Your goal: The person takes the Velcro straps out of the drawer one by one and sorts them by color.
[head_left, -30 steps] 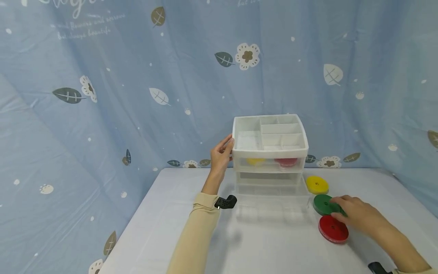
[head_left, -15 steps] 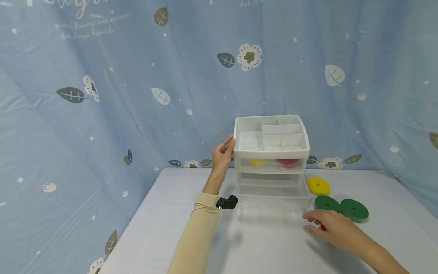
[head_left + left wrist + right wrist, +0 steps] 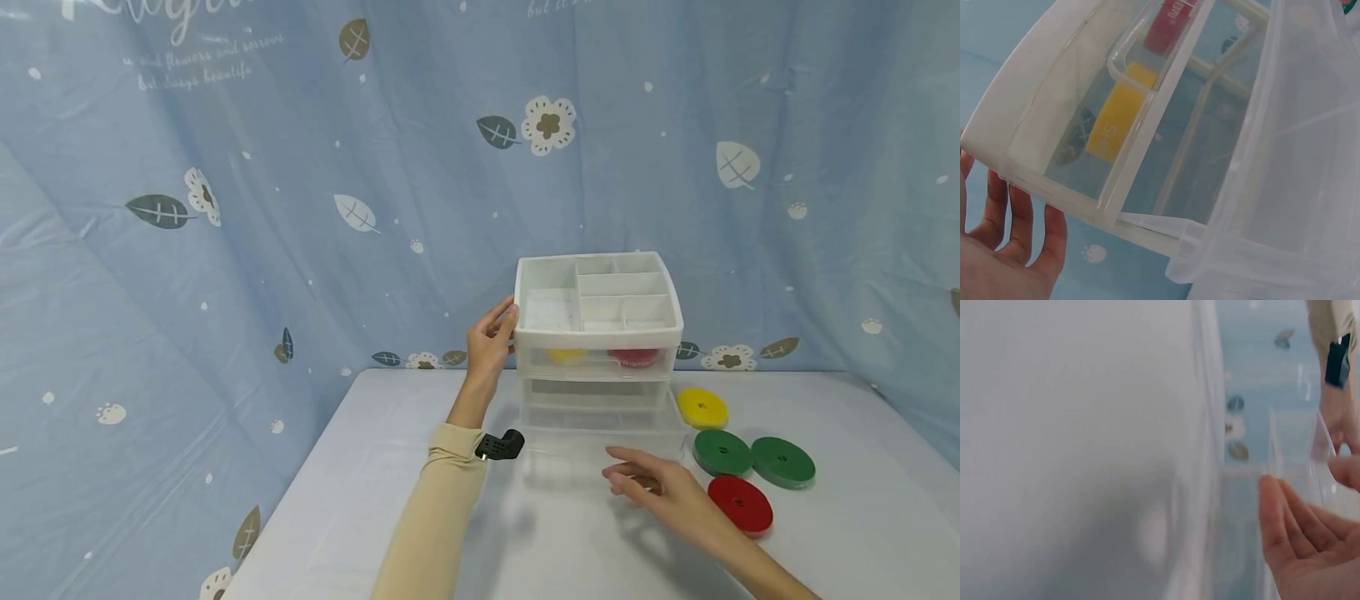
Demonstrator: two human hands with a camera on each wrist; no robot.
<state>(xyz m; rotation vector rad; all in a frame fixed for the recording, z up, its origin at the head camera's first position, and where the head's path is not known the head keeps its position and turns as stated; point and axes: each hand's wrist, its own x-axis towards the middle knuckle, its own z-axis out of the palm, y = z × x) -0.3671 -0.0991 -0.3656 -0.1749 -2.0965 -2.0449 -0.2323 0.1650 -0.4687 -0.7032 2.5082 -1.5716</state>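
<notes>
A white organizer (image 3: 600,340) with a divided top tray stands against the curtain. Its clear upper drawer (image 3: 592,371) is pushed in, with a yellow roll (image 3: 1119,115) and a red roll (image 3: 1169,28) showing through the front. Below it, the clear lower drawer (image 3: 555,437) is pulled out. My left hand (image 3: 487,346) touches the organizer's left side, fingers spread along the wall. Close to the lower drawer's front, my right hand (image 3: 667,492) hovers with relaxed fingers and holds nothing; it overlaps the drawer in the head view.
Right of the organizer, flat rolls lie on the white table (image 3: 390,483): a yellow roll (image 3: 702,407), one green roll (image 3: 720,454) beside another green roll (image 3: 783,462), and a red roll (image 3: 740,504) nearest me. A blue patterned curtain (image 3: 420,150) hangs behind.
My right hand let go of a green roll, leaving it right of the other green one, then moved left past the red roll to the lower drawer. My left hand stayed on the organizer.
</notes>
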